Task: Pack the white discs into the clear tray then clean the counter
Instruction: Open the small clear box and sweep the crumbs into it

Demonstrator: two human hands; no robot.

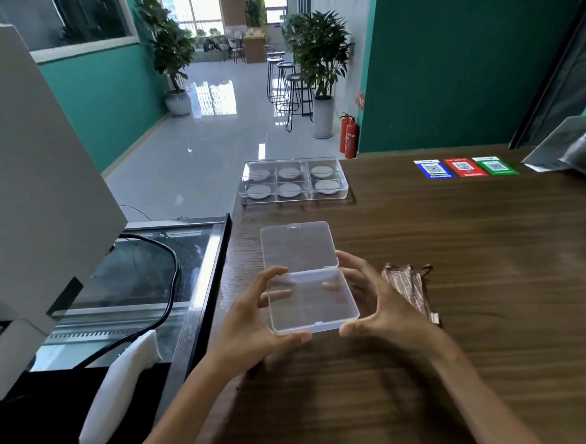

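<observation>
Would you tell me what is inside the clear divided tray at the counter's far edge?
The divided tray holds six white discs, one per compartment. Whether more discs lie stacked beneath each cannot be told.

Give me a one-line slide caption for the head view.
Both hands, left hand and right hand, hold an open, empty clear hinged case above the wooden counter; six-compartment disc tray beyond.

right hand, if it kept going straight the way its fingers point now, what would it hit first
The right hand points left across the counter, its fingers curled round the open clear case it already grips. Beyond that case, the left hand on the opposite edge looks next, though depth is unclear.
</observation>
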